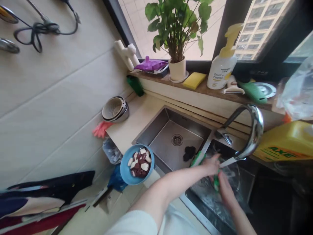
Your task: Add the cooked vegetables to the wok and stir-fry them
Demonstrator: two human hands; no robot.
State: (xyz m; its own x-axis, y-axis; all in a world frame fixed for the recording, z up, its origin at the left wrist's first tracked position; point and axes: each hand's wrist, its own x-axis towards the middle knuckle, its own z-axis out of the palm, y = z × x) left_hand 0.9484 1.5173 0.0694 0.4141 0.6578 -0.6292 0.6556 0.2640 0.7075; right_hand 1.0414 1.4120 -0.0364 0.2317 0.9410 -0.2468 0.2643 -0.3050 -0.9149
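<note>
Both hands were down in the dark right-hand basin, right under the spout of the curved steel faucet, which is where anyone would hold a thing to rinse it. The left hand had its fingers curled round a green-handled knife, the handle poking out toward the steel sink left of the faucet, and a pale blade slanting out on the faucet side of the hand. The right hand sat just below the spout with its fingers closed about something green; I could not tell what it was, nor whether it belonged to the same tool. Whether water was running I could not make out either, though the basin floor looked wet and shiny. A blue bowl of cut purple and white pieces stood on the bench at the far left corner of the steel sink, well away from the faucet, seemingly kept clear of splashes. Behind the faucet, on the window ledge, stood a pump bottle, a yellow sponge and a potted plant, all within easy reach of the sink. A yellow jug stood just right of the faucet. A metal colander rested on the bench beyond the steel sink.
</note>
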